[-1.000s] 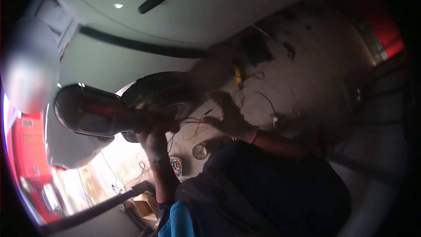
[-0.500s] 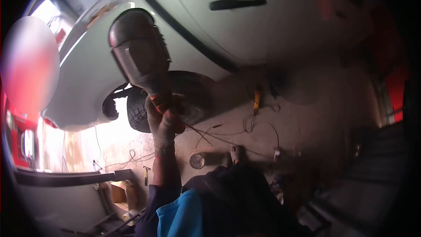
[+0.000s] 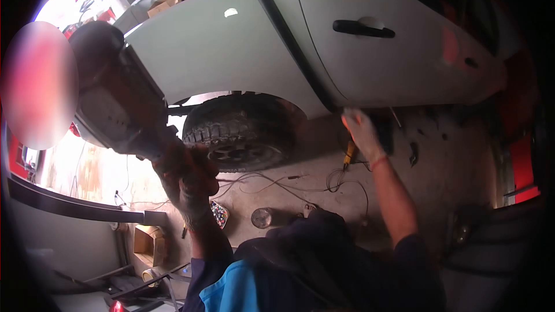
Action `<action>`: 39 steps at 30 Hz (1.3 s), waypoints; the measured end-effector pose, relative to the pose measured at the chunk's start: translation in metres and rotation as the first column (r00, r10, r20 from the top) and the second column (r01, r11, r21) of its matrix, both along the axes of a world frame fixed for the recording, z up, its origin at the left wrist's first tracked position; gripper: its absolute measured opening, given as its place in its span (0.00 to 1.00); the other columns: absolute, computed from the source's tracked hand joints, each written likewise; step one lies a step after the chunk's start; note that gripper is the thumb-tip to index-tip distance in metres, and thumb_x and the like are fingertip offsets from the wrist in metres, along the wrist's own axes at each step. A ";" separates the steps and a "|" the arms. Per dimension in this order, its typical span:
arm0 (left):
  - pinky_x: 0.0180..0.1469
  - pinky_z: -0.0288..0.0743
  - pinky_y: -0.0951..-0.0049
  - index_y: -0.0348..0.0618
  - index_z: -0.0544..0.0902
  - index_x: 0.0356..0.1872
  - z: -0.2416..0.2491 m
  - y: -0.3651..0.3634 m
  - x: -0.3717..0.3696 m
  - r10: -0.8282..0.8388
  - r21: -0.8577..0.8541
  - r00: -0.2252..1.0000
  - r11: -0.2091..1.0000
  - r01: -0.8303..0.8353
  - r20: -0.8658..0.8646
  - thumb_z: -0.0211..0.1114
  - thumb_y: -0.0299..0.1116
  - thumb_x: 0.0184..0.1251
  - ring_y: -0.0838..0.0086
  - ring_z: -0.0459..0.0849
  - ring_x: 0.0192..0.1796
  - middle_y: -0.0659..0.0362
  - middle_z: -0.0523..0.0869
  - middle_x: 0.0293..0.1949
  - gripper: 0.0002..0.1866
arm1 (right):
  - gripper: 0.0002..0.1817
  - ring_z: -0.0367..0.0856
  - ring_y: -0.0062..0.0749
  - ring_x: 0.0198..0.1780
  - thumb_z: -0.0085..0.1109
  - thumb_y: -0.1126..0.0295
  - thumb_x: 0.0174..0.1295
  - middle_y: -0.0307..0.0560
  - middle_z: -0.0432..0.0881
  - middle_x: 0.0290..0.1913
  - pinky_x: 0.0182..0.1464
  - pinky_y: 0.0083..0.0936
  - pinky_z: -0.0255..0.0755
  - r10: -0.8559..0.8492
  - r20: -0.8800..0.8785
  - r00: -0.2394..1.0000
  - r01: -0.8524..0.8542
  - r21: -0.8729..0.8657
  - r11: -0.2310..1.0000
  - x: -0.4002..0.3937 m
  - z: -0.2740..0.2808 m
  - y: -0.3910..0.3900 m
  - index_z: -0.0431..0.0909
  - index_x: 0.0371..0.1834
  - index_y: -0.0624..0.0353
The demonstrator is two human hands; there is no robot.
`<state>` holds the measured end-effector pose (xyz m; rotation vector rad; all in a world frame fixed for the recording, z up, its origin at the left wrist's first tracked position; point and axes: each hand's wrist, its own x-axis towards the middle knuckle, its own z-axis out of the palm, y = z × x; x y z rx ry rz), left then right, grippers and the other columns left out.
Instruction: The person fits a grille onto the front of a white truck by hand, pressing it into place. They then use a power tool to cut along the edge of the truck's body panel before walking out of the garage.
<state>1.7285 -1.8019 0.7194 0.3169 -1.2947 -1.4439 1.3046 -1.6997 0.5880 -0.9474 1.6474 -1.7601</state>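
My left hand (image 3: 188, 176), gloved, is closed around the narrow end of a bulky dark grey tool with a rounded head (image 3: 118, 101). It is raised at the left, in front of a pale car's front fender (image 3: 214, 40). My gloved right hand (image 3: 363, 130) reaches to the lower edge of the car, near the seam between fender and door (image 3: 358, 63). Its fingers are curled, with orange showing at them; I cannot tell what they hold. Just below that hand a yellow tool (image 3: 349, 155) with a cable lies on the floor.
A treaded tyre (image 3: 214, 124) stands under the wheel arch. Cables (image 3: 272, 180) run across the floor. Near my feet are a round tin (image 3: 262, 218) and a tray of small colourful pieces (image 3: 219, 215). A cardboard box (image 3: 149, 245) sits at lower left.
The grey tool in my left hand has moved left and tilted left. My right hand has come into view at the car's lower edge. The view has shifted.
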 end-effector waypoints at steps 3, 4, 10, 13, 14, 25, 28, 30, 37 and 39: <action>0.34 0.76 0.83 0.27 0.72 0.63 0.004 0.006 0.009 0.157 -0.178 0.985 0.974 -0.143 0.068 0.68 0.45 0.73 0.84 0.78 0.33 0.61 0.79 0.33 0.32 | 0.27 0.83 0.27 0.45 0.53 0.46 0.76 0.45 0.86 0.36 0.54 0.28 0.75 0.088 -0.419 0.904 0.011 0.229 0.973 -0.009 0.094 -0.089 0.81 0.52 0.64; 0.34 0.77 0.82 0.27 0.72 0.64 -0.032 -0.009 0.033 0.135 0.024 0.987 0.991 -0.133 -0.089 0.67 0.45 0.73 0.83 0.79 0.31 0.59 0.81 0.34 0.31 | 0.27 0.86 0.33 0.47 0.52 0.45 0.75 0.50 0.87 0.38 0.55 0.31 0.75 0.136 -0.539 0.831 0.055 0.323 0.945 0.001 0.136 -0.111 0.81 0.51 0.62; 0.24 0.77 0.80 0.34 0.73 0.64 -0.029 0.004 0.020 0.300 0.148 0.933 0.932 -0.331 0.199 0.75 0.64 0.59 0.76 0.85 0.26 0.51 0.88 0.40 0.45 | 0.24 0.87 0.50 0.50 0.48 0.48 0.75 0.53 0.89 0.44 0.55 0.41 0.77 -0.079 -0.624 0.777 0.135 0.042 0.990 -0.005 0.197 -0.255 0.84 0.53 0.55; 0.34 0.84 0.76 0.33 0.70 0.68 -0.014 0.014 -0.010 0.365 0.046 0.926 0.928 -0.370 0.094 0.86 0.47 0.54 0.70 0.90 0.35 0.45 0.89 0.48 0.46 | 0.21 0.85 0.52 0.54 0.52 0.53 0.73 0.53 0.89 0.49 0.58 0.42 0.77 0.077 -0.608 0.790 0.136 0.296 0.945 -0.009 0.199 -0.282 0.85 0.55 0.54; 0.34 0.83 0.76 0.33 0.69 0.68 -0.016 0.014 -0.014 0.390 0.075 0.918 0.916 -0.394 0.070 0.87 0.52 0.50 0.69 0.90 0.34 0.43 0.88 0.50 0.51 | 0.19 0.85 0.53 0.55 0.54 0.55 0.72 0.53 0.88 0.51 0.59 0.42 0.77 -0.059 -0.724 0.687 0.161 0.073 0.984 -0.010 0.186 -0.289 0.85 0.55 0.54; 0.31 0.79 0.77 0.37 0.63 0.67 -0.021 -0.027 -0.050 0.364 0.170 0.925 0.910 -0.377 0.108 0.86 0.62 0.45 0.73 0.86 0.32 0.46 0.87 0.44 0.57 | 0.19 0.84 0.53 0.57 0.60 0.59 0.69 0.55 0.87 0.54 0.60 0.41 0.78 -0.048 -0.847 0.530 0.098 0.006 0.995 -0.003 0.235 -0.274 0.85 0.58 0.56; 0.32 0.80 0.76 0.39 0.62 0.69 -0.034 -0.037 -0.042 0.308 0.164 0.941 0.930 -0.328 0.139 0.85 0.63 0.47 0.72 0.86 0.34 0.43 0.87 0.46 0.57 | 0.25 0.86 0.52 0.51 0.58 0.63 0.69 0.54 0.86 0.56 0.54 0.43 0.80 -0.265 -0.924 0.276 -0.159 -0.316 0.935 -0.021 0.262 -0.317 0.77 0.68 0.57; 0.34 0.81 0.75 0.39 0.62 0.68 -0.042 -0.046 -0.037 0.278 0.161 0.952 0.942 -0.296 0.127 0.84 0.63 0.48 0.72 0.86 0.34 0.44 0.87 0.47 0.56 | 0.29 0.88 0.49 0.45 0.57 0.66 0.68 0.53 0.87 0.55 0.48 0.42 0.82 -0.303 -0.942 0.148 -0.221 -0.330 0.918 -0.017 0.293 -0.331 0.72 0.73 0.57; 0.37 0.82 0.74 0.38 0.65 0.66 -0.062 -0.065 -0.016 0.147 0.254 0.976 0.949 -0.184 0.159 0.83 0.62 0.51 0.72 0.87 0.35 0.45 0.87 0.48 0.52 | 0.39 0.68 0.18 0.23 0.51 0.73 0.63 0.39 0.74 0.36 0.22 0.18 0.60 0.679 -0.584 0.445 -0.054 0.739 0.671 0.012 0.371 -0.340 0.60 0.82 0.60; 0.36 0.81 0.75 0.38 0.65 0.66 -0.067 -0.071 -0.014 0.105 0.274 0.987 0.952 -0.135 0.121 0.83 0.61 0.52 0.73 0.87 0.35 0.45 0.87 0.49 0.51 | 0.27 0.81 0.32 0.28 0.58 0.71 0.62 0.47 0.84 0.32 0.26 0.29 0.74 0.699 -0.571 0.431 -0.038 0.762 0.646 0.016 0.380 -0.334 0.78 0.67 0.63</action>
